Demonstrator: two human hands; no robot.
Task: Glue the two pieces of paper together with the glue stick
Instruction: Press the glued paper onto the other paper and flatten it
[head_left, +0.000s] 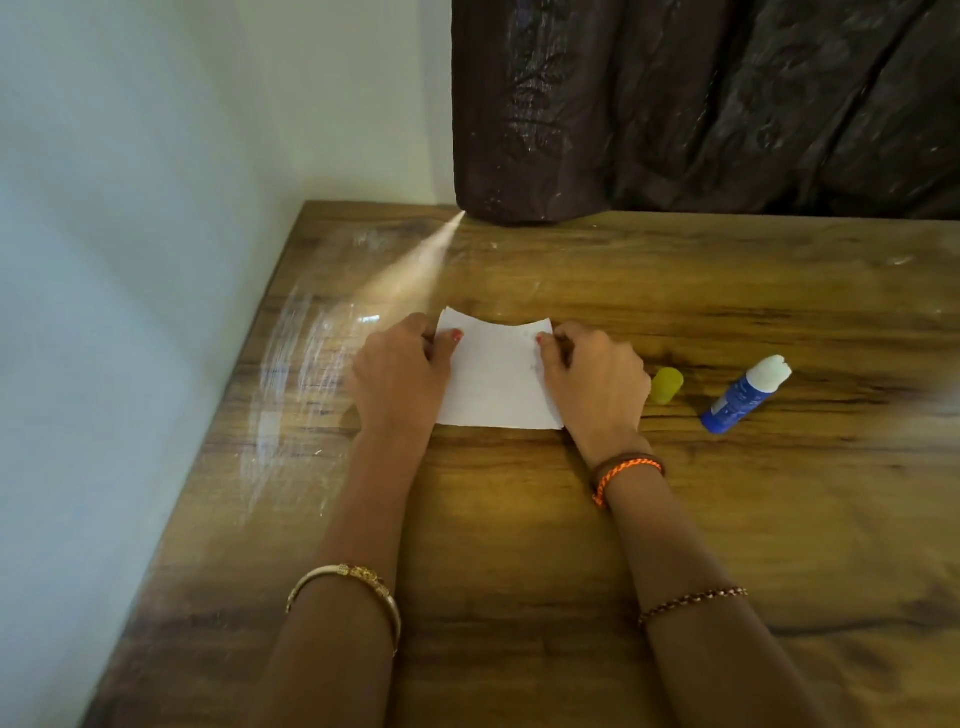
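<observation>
1. Left hand (397, 374) on the L edge of the white paper (496, 379); grip narrow, thumb on top of the sheet near the far L corner, other fingers curled at or under the edge. Pinching that edge.
2. Right hand (592, 384) mirrors it on the R edge: thumb on top near the far R corner, fingers bunched at the edge, grip narrow, holding the paper.
3. Paper lies mid-table on the wooden table (571, 519), between both hands. Far edge curves up a bit. Can't tell if it's one sheet or two stacked.
4. Glue stick (745, 395), blue body w/ white glue end exposed, lies on its side, R of the right hand, apart from it.
5. Yellow cap (666, 385) sits between right hand & glue stick, just beside the hand.
6. Dark curtain (701, 104) hangs at the table's far edge.
</observation>
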